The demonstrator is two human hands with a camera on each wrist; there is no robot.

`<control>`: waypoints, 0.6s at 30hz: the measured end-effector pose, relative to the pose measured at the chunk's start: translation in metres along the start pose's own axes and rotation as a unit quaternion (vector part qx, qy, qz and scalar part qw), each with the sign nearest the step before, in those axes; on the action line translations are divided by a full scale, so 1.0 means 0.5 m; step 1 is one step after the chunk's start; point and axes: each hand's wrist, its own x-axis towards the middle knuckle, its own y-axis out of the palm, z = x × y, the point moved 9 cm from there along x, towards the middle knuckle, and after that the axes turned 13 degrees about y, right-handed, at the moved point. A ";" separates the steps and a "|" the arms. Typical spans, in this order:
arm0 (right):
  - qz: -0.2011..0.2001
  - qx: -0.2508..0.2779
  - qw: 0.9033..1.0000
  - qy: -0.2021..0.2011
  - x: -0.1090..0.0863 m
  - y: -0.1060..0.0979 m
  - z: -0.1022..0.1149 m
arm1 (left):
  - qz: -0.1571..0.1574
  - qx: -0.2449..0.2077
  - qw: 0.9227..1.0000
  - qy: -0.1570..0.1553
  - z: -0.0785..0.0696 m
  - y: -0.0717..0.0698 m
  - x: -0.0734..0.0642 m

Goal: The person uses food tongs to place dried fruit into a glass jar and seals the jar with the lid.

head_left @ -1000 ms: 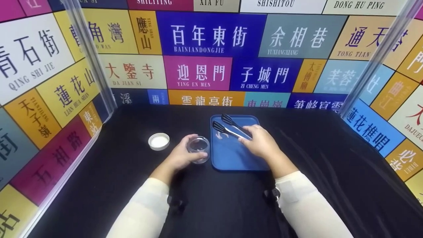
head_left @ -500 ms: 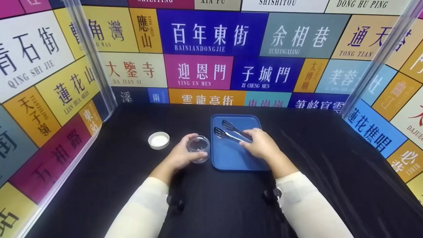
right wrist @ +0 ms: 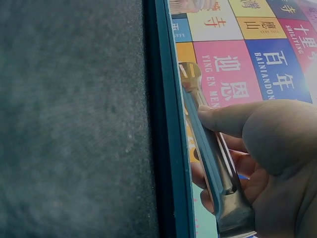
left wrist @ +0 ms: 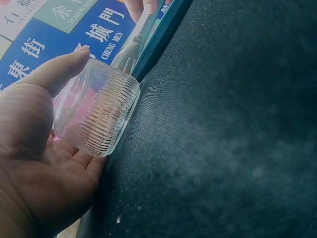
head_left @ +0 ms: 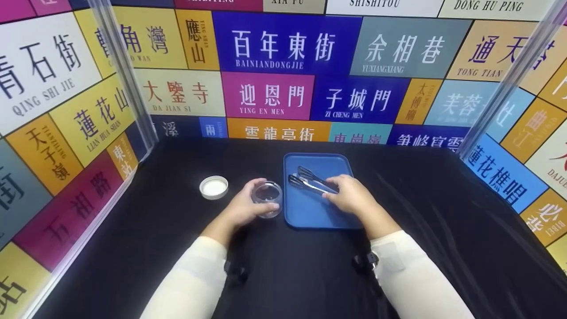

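My left hand (head_left: pixel 241 207) grips a clear jar (head_left: pixel 267 200), thumb on the near side and fingers round the far side. In the left wrist view, fine ribs run along the wall of the jar (left wrist: pixel 106 111). The open-mouthed jar stands just left of a blue tray (head_left: pixel 305 217). Over that tray my right hand (head_left: pixel 352 194) holds metal tongs (head_left: pixel 316 186) with dark slotted heads, thumb and fingers on opposite arms. The heads are low over the tray's left part, a small gap between them. In the right wrist view, the tongs (right wrist: pixel 215 153) slant past the tray rim.
A round white lid (head_left: pixel 214 188) lies on the black cloth (head_left: pixel 274 274) left of the jar. Behind and at both sides rise panels (head_left: pixel 283 44) printed with coloured signs. Clear upright strips (head_left: pixel 126 75) mark the corners.
The tong heads have come down and toward me, and the gap between them has narrowed. Small pale pieces seen on the tray earlier are now hidden at the heads. The left hand and jar stay put.
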 end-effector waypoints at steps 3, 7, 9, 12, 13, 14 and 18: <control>0.000 0.001 1.000 -0.001 -0.001 -0.001 0.000 | 0.001 0.000 1.000 0.000 0.000 0.000 -0.001; 0.000 0.000 1.000 -0.004 -0.003 -0.005 -0.001 | 0.001 0.001 1.000 0.002 -0.001 0.000 0.000; 0.000 0.000 1.000 -0.004 -0.003 -0.006 -0.002 | 0.000 -0.001 1.000 0.002 -0.002 0.001 -0.001; -0.002 -0.001 1.000 -0.003 -0.003 -0.007 -0.002 | -0.002 -0.005 1.000 0.004 -0.003 0.001 -0.001; -0.003 -0.003 1.000 -0.003 -0.003 -0.007 -0.002 | -0.002 -0.006 1.000 0.004 -0.003 0.002 -0.001; -0.004 -0.004 1.000 -0.001 -0.004 -0.008 -0.001 | -0.002 -0.006 1.000 0.004 -0.004 0.002 -0.001; -0.010 -0.005 1.000 -0.001 -0.007 -0.010 0.004 | -0.003 -0.003 1.000 0.005 -0.004 0.001 -0.001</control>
